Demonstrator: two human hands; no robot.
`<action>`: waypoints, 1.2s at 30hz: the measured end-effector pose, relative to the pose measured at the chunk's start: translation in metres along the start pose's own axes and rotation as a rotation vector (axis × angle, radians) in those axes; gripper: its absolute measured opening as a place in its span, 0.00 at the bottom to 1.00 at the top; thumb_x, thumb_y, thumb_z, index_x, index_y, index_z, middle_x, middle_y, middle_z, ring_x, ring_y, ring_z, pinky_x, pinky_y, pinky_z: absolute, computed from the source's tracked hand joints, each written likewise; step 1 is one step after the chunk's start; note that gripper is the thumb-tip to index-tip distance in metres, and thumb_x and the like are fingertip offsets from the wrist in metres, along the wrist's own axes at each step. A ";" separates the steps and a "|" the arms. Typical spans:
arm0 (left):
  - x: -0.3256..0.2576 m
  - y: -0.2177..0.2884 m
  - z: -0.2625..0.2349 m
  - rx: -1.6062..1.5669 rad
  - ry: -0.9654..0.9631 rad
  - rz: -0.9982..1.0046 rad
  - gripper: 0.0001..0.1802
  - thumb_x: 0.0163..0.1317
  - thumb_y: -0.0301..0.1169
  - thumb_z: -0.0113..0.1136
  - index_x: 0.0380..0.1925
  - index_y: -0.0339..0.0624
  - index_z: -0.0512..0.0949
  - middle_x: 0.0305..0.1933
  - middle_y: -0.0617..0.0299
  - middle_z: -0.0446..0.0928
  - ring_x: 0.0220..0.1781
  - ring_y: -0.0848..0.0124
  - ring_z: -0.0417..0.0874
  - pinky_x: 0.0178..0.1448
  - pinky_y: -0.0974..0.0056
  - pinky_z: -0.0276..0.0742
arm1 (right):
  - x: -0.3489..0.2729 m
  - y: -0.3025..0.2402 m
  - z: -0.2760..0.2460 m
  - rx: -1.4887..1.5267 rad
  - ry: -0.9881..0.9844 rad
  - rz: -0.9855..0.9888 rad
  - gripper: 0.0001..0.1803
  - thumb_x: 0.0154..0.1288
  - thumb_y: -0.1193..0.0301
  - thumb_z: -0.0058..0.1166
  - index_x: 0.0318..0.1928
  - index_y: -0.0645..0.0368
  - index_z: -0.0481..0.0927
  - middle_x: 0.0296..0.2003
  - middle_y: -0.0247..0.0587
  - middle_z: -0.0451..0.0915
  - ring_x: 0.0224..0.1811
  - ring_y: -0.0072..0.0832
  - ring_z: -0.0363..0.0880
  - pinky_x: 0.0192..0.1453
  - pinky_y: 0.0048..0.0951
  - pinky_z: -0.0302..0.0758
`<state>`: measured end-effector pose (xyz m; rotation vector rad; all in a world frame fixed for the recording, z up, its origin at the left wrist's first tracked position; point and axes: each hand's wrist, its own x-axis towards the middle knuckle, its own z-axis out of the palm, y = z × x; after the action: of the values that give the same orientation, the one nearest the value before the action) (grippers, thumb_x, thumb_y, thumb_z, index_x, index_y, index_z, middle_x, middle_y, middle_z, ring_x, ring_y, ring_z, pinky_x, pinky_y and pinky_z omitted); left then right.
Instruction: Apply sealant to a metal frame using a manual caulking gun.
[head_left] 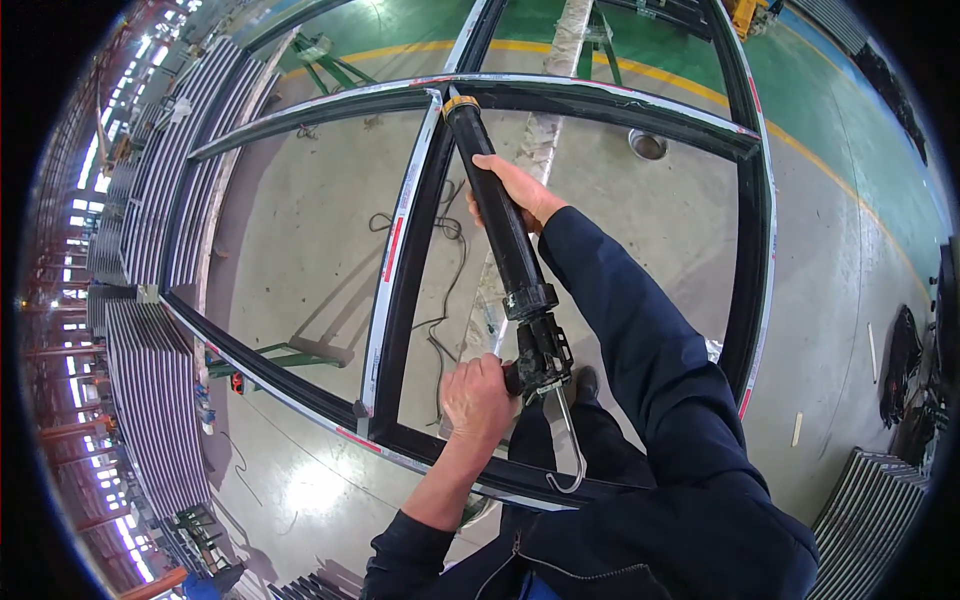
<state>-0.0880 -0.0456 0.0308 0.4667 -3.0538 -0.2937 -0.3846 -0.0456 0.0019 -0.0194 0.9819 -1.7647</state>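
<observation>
A long black caulking gun (497,215) slants across the middle of the view, its brass-coloured front end and nozzle at a corner where two bars of a dark window frame (400,250) meet. My right hand (517,193) is wrapped round the barrel, partly hidden behind it. Lower down, my left hand (478,397) closes round the grip at the gun's rear; its fingertips are hidden. A hooked metal rod (571,440) sticks out from the back of the gun toward me. Whether sealant is coming out is too small to tell.
Green trestles (300,356) and a pale beam (545,140) are under the frame. A black cable (445,300) lies on the floor, with a round metal tin (648,145) farther right. Stacked metal profiles (150,400) line the left; more profiles (872,510) lie at lower right.
</observation>
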 end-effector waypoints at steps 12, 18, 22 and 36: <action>0.002 0.002 0.000 -0.011 0.004 0.009 0.20 0.32 0.29 0.70 0.27 0.44 0.71 0.27 0.57 0.75 0.32 0.56 0.78 0.37 0.54 0.70 | -0.003 0.001 -0.005 0.002 -0.021 0.005 0.25 0.65 0.49 0.50 0.37 0.63 0.72 0.28 0.44 0.77 0.26 0.33 0.79 0.33 0.36 0.80; 0.004 0.000 0.001 -0.009 -0.047 -0.008 0.22 0.30 0.29 0.72 0.28 0.44 0.71 0.28 0.58 0.75 0.34 0.57 0.78 0.38 0.54 0.70 | -0.001 0.001 -0.005 0.012 0.005 0.019 0.26 0.64 0.49 0.50 0.36 0.64 0.72 0.28 0.45 0.78 0.25 0.33 0.79 0.33 0.36 0.80; 0.007 -0.001 0.005 0.009 -0.027 0.006 0.21 0.31 0.30 0.72 0.27 0.44 0.71 0.27 0.58 0.75 0.33 0.56 0.78 0.38 0.54 0.70 | 0.002 -0.001 -0.007 -0.050 0.008 0.030 0.26 0.64 0.47 0.50 0.37 0.62 0.72 0.29 0.43 0.79 0.25 0.31 0.80 0.32 0.33 0.80; 0.013 0.005 0.004 -0.009 -0.004 0.040 0.13 0.44 0.31 0.67 0.24 0.45 0.70 0.23 0.58 0.74 0.27 0.58 0.78 0.33 0.54 0.69 | 0.010 0.001 -0.018 -0.008 0.030 0.046 0.26 0.65 0.48 0.50 0.39 0.64 0.72 0.29 0.44 0.78 0.26 0.31 0.80 0.33 0.35 0.81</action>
<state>-0.1017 -0.0440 0.0284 0.4049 -3.0605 -0.3065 -0.3957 -0.0427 -0.0146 0.0248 1.0032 -1.7235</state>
